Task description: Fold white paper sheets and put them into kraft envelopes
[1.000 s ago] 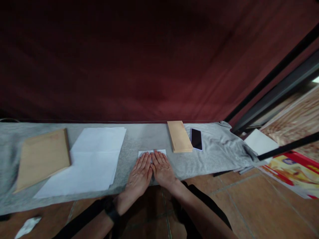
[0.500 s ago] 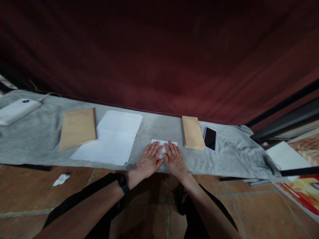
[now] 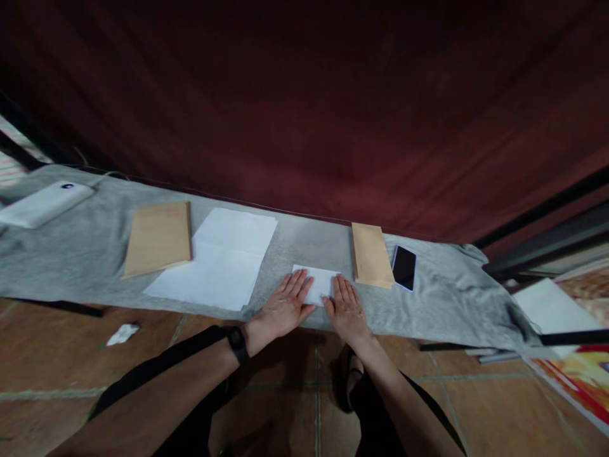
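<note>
A small folded white paper (image 3: 320,284) lies flat on the grey cloth near its front edge. My left hand (image 3: 284,304) rests flat over the paper's left end, fingers stretched out, a dark band on the wrist. Over the right end lies my right hand (image 3: 348,309), palm down with the fingers extended and the thumb pointing inward. The middle of the paper shows between the two hands. Left of them are large white sheets (image 3: 223,257), and a brown envelope (image 3: 372,254) is just beyond my right hand.
A stack of brown envelopes (image 3: 159,238) overlaps the white sheets. Beside the right envelope lies a phone (image 3: 404,268). A white device with a cable (image 3: 45,204) sits at far left. A dark red curtain (image 3: 304,114) hangs behind the grey cloth (image 3: 447,292). Crumpled paper (image 3: 123,334) is on the tiled floor.
My right hand has slid to the right, away from my left hand, uncovering the middle of the folded paper. My left hand stays at its left end. The view has shifted slightly.
</note>
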{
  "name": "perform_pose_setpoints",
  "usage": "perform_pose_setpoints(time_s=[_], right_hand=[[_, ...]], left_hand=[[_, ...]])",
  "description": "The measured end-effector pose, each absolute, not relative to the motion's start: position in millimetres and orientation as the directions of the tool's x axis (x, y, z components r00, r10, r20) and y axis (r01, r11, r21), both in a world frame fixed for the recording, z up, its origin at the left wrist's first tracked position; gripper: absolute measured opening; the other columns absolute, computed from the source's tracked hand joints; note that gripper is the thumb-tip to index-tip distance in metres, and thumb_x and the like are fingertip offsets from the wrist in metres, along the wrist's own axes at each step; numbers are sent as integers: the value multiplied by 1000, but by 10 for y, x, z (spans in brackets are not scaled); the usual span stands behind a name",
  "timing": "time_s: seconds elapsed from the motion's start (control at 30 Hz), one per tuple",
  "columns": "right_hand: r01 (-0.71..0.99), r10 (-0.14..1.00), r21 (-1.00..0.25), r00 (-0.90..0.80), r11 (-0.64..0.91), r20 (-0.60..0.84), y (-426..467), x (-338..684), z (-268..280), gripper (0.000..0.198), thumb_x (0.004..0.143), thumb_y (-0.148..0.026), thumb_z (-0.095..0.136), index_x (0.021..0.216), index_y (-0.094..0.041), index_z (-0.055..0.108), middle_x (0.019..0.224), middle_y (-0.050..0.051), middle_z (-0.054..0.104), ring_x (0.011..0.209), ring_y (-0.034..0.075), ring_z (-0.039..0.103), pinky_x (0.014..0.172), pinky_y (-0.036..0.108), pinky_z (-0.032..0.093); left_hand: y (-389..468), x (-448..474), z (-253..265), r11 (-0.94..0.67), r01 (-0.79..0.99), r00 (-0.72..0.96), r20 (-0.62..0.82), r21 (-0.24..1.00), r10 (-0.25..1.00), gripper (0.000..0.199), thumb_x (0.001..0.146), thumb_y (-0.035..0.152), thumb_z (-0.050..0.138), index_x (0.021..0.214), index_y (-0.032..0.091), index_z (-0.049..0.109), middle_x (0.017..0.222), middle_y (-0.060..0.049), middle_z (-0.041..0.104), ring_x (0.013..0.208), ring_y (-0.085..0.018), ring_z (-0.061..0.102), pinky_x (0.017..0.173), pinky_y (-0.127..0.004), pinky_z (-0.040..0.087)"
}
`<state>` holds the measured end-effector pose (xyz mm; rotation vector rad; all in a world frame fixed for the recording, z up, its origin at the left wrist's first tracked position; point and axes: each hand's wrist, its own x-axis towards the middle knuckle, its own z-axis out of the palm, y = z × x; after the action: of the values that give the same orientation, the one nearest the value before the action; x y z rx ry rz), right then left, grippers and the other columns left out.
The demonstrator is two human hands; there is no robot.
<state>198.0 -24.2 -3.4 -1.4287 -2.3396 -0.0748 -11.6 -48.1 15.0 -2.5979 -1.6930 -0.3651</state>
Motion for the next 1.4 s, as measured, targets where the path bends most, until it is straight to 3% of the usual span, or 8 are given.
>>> perform_pose_setpoints(time_s=[0.37,0.53,0.63,0.73,0.9,1.1,1.27,1.4], right_hand=[[887,969,-411,-133,211,210,-89,2001,169,44,93,-22,49,135,-14,57,112,14,69,100,24,66,88,32,50],[819,993,-563,-88,114,74,46,2016,204,23,87,-22,54,105,-21,69,84,4,71,77,19,66,70,26,48],[694,995,-716,-100,79,13,110,2028,229,20,84,-20,54,96,-22,70,77,1,70,71,17,64,66,24,46],[473,997,-881,-70,18,-17,156,2011,240,30,82,-21,54,107,-23,70,76,-1,70,68,16,63,61,25,47],[158,991,-980,-35,-119,-126,193,1984,334,32,78,-34,63,108,-23,70,67,-4,63,57,14,56,50,23,44],[-129,975,-968,-93,-215,-204,190,2014,537,58,83,-61,56,119,-16,63,91,7,71,69,17,64,64,31,54],[-141,1000,-990,-4,-19,-18,188,1979,638,64,71,-50,75,125,-19,62,123,11,68,107,25,64,88,38,54],[-174,980,-982,-196,-69,-34,205,1965,660,42,72,-47,78,102,-18,71,96,6,75,86,21,67,76,32,55]], left_hand=[[-320,-128,128,-369,924,355,133,103,925,55,95,46,49,137,11,54,149,-22,49,138,-33,47,113,-48,37],[-317,-56,173,-379,924,372,108,54,922,45,93,33,50,131,10,58,142,-23,56,132,-34,53,109,-48,41],[-345,-29,166,-379,924,373,112,41,921,44,91,24,49,131,9,58,139,-25,57,131,-34,54,109,-48,41],[-374,-31,184,-391,917,379,135,74,915,46,88,19,48,133,9,57,141,-23,57,132,-32,53,110,-47,41],[-356,-71,367,-382,917,360,178,111,916,46,88,13,42,130,13,60,134,-18,64,123,-29,61,102,-42,48],[-217,-191,632,-161,890,66,228,427,971,39,97,28,33,113,20,67,97,-9,76,82,-24,72,73,-33,53],[-123,-256,723,-105,527,9,118,844,993,41,93,50,39,85,19,64,71,-2,66,66,-19,62,60,-27,46],[-110,-291,714,-83,382,122,39,920,992,39,87,53,50,74,18,61,64,1,58,61,-15,53,55,-24,39]])
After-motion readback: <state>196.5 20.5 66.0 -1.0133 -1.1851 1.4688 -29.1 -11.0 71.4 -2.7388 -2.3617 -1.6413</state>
